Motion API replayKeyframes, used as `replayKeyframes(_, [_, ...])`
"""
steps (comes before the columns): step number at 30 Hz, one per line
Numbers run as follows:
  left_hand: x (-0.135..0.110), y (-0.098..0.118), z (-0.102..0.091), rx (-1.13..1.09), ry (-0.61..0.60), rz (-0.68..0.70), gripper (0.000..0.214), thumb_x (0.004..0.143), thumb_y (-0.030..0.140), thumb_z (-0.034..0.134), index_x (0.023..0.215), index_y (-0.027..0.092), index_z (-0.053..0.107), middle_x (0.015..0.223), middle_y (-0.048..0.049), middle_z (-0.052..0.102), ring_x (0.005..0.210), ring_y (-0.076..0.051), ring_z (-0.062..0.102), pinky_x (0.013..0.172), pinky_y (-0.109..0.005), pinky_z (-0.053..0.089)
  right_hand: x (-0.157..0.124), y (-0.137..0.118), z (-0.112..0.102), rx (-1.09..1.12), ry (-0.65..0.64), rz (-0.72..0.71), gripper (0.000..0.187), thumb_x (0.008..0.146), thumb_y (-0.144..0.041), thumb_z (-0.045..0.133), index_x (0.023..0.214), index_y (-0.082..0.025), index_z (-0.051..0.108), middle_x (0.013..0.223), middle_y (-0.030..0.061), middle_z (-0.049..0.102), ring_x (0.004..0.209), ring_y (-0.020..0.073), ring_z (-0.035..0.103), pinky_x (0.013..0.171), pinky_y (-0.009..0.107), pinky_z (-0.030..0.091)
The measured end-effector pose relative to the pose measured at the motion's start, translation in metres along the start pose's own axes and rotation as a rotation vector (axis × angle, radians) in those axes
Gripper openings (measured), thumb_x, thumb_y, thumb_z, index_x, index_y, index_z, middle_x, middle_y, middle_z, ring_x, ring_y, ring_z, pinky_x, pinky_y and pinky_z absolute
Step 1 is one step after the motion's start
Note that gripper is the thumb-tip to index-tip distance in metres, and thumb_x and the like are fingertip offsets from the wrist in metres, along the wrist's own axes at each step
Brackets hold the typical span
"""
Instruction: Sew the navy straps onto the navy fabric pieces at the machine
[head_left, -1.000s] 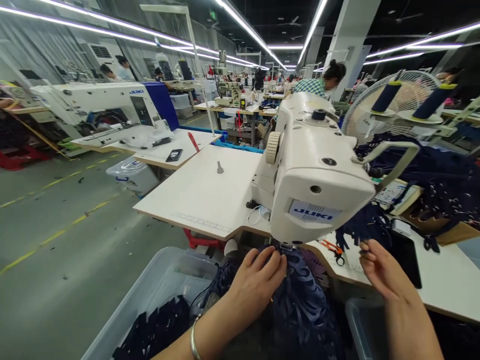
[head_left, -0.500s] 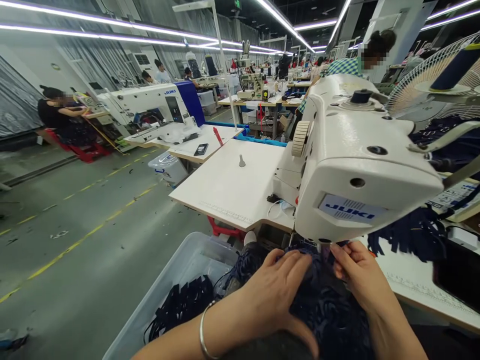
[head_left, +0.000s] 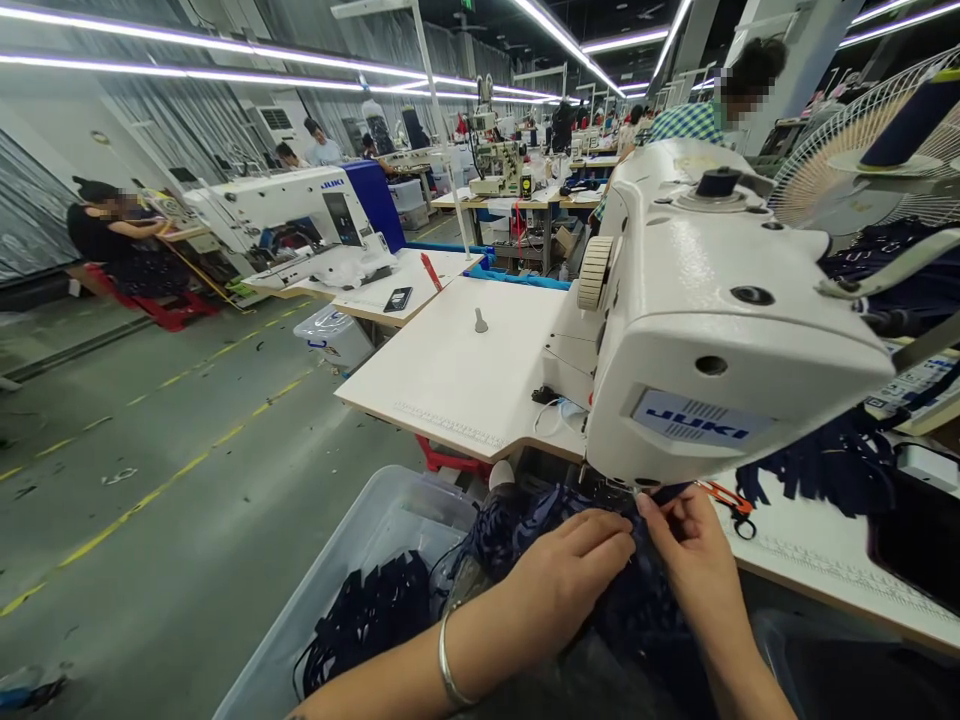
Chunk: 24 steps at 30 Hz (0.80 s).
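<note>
A white JUKI sewing machine [head_left: 697, 310] stands on a white table [head_left: 465, 370] in front of me. Under its head lies a heap of dark navy fabric [head_left: 525, 520]. My left hand [head_left: 566, 580] rests on that fabric with fingers curled down onto it, a bangle on the wrist. My right hand [head_left: 690, 555] is just beside it, fingers pinched on the fabric below the needle area. Orange thread snips [head_left: 726, 498] lie on the table right of my right hand.
A clear plastic bin [head_left: 337, 600] with dark fabric pieces sits at lower left. More navy fabric [head_left: 825, 465] and a black flat object [head_left: 911, 545] lie on the right. A fan [head_left: 862, 160] stands behind. Other workers and machines [head_left: 300, 215] line the aisle.
My right hand came from the table at the right to the fabric under the machine head, beside my left hand. The view shifted left and nearer the machine.
</note>
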<state>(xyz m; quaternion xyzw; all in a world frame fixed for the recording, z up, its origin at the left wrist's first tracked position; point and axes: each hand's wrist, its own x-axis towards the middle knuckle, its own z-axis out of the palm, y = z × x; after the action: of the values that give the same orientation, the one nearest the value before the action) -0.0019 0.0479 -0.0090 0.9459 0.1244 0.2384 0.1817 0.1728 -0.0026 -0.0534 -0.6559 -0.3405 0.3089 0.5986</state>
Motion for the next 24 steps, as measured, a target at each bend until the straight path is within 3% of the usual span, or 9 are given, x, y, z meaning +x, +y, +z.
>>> replayKeyframes(3, [0.001,0.001,-0.002,0.174,-0.101,0.078,0.031,0.098,0.010,0.038,0.126,0.008,0.051,0.129,-0.0124,0.056,0.126,-0.017,0.046,0.110,-0.031,0.039,0.003,0.001,0.006,0.238,-0.083,0.091,0.029,0.080,-0.046,0.069,0.095,-0.025,0.056,0.078,-0.0033,0.057,0.076,0.0144,0.054,0.073,0.025,0.044])
replayKeyframes(5, [0.001,0.001,-0.005,0.273,-0.103,0.074,0.031,0.099,0.014,0.040,0.128,0.012,0.052,0.132,-0.0087,0.055,0.127,-0.019,0.045,0.110,-0.035,0.039,0.005,0.001,0.009,0.309,-0.095,0.105,0.029,0.080,-0.044,0.070,0.098,-0.025,0.057,0.084,-0.0018,0.061,0.084,0.0160,0.057,0.079,0.026,0.044])
replayKeyframes(8, [-0.001,-0.003,-0.010,0.319,-0.078,0.080,0.032,0.101,0.016,0.039,0.131,0.017,0.051,0.132,-0.0041,0.056,0.130,-0.019,0.041,0.114,-0.040,0.033,0.004,0.000,0.011,0.213,-0.030,0.070,0.027,0.081,-0.044,0.068,0.097,-0.025,0.058,0.079,-0.0020,0.061,0.076,0.0156,0.056,0.072,0.025,0.044])
replayKeyframes(12, [-0.004,-0.010,-0.011,0.357,-0.123,0.175,0.034,0.100,0.014,0.039,0.133,0.012,0.048,0.132,-0.0080,0.055,0.129,-0.017,0.043,0.116,-0.036,0.031,0.000,-0.002,0.013,0.114,0.031,0.018,0.028,0.085,-0.045,0.063,0.101,-0.025,0.056,0.081,-0.0012,0.061,0.078,0.0172,0.057,0.073,0.027,0.045])
replayKeyframes(18, [-0.006,-0.014,-0.009,0.396,-0.120,0.219,0.037,0.100,0.011,0.039,0.137,0.009,0.044,0.137,-0.0091,0.051,0.131,-0.018,0.042,0.117,-0.035,0.030,0.004,0.005,0.008,0.034,0.002,0.005,0.024,0.083,-0.048,0.062,0.088,-0.025,0.055,0.065,-0.0036,0.050,0.070,0.0179,0.054,0.066,0.028,0.044])
replayKeyframes(24, [-0.002,-0.009,-0.012,0.439,-0.117,0.205,0.035,0.099,0.012,0.040,0.133,0.009,0.048,0.135,-0.0105,0.052,0.129,-0.019,0.045,0.114,-0.035,0.035,0.006,0.008,0.002,0.007,-0.037,0.037,0.025,0.084,-0.048,0.062,0.091,-0.025,0.056,0.069,-0.0043,0.046,0.063,0.0141,0.045,0.059,0.024,0.040])
